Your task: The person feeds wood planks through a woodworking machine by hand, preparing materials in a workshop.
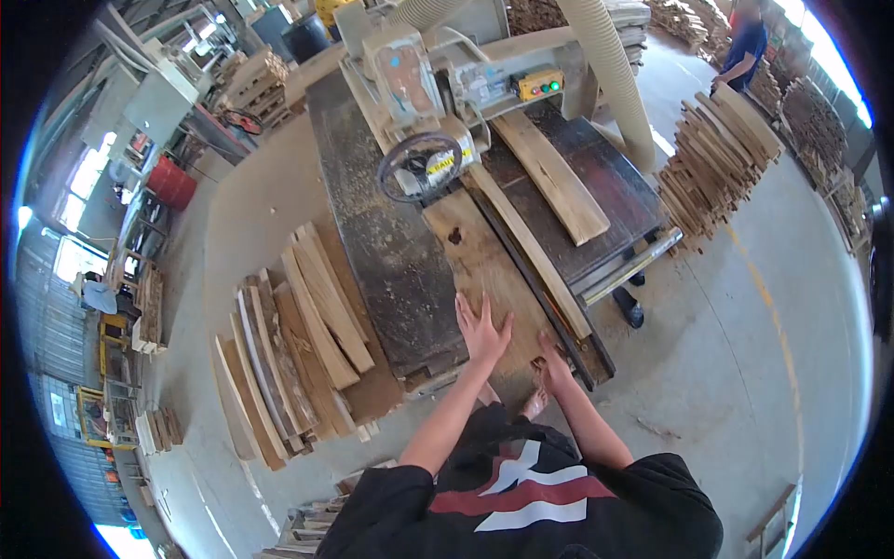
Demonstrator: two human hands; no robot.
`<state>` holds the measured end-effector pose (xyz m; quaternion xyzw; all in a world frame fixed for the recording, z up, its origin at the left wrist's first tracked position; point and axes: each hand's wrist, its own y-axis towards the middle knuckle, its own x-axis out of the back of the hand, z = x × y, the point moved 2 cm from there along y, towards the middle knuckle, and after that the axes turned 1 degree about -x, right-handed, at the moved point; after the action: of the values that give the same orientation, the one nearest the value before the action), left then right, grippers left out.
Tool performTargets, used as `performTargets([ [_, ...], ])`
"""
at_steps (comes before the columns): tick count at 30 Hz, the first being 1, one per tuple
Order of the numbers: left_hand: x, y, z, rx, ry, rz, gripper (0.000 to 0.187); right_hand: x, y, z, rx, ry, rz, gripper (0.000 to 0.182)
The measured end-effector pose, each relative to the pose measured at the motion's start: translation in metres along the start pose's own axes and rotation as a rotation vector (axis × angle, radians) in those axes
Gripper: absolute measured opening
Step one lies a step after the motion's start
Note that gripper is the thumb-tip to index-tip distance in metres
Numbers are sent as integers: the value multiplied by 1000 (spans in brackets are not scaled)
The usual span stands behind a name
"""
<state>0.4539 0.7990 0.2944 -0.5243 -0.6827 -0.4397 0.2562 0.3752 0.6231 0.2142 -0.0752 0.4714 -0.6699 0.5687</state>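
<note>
A wide wooden board with a dark knot lies on the saw machine's dark table, along a black rail. Its far end reaches the machine head by the black handwheel. My left hand lies palm down on the board, fingers spread. At the board's near right edge, my right hand grips it beside the rail, one finger pointing forward and some fingers hidden. Just right of the rail rests a long narrow wooden strip. Farther right lies a curved plank.
Cut planks lie in a pile to the left of the table. A control box with buttons and a ribbed hose are on the machine. At the right, a person stands by a tall wood stack.
</note>
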Motion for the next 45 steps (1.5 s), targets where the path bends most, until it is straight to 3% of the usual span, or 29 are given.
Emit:
performTargets([
  [5,-7,4,0,-12,-9,-32,80,-10,-7,11,20,49,-79,79],
  [13,11,13,7,64,41,191,81,-24,-19,21,34,-131,-140,80],
  [17,16,21,7,3,90,158,78,-21,-20,34,-133,-302,-197,86],
  [19,16,22,9,1,108,189,78,-15,-29,57,-241,-656,-172,74],
  [20,17,24,11,-8,109,197,78,-19,-30,70,-220,-660,-168,74],
  [22,17,36,14,-10,103,185,77,-38,-43,91,-109,-1739,-5,62],
  [23,18,39,18,-7,98,199,77,-57,-62,97,-103,-1734,-10,62],
  [25,16,51,27,-15,88,193,77,-112,-92,120,366,-1545,-254,57],
  [26,15,57,30,-13,77,190,78,-126,-84,122,411,-1472,-296,43],
  [28,16,59,34,-14,69,197,77,-141,-57,116,961,-1349,-279,34],
  [30,12,58,35,-58,43,217,76,-160,-36,110,1257,-1395,-206,31],
  [34,11,56,36,-48,36,212,75,-151,0,89,1378,-1320,-239,28],
  [35,5,58,37,-132,16,242,75,-147,0,89,1375,-1297,-342,28],
  [37,-7,57,41,-45,62,188,76,-143,0,88,1276,-1261,-258,29],
  [42,10,59,33,-45,8,177,77,-148,-13,92,1253,-1183,-399,48],
  [45,7,57,34,-50,8,173,75,-145,-10,90,1222,-1166,-397,46],
])
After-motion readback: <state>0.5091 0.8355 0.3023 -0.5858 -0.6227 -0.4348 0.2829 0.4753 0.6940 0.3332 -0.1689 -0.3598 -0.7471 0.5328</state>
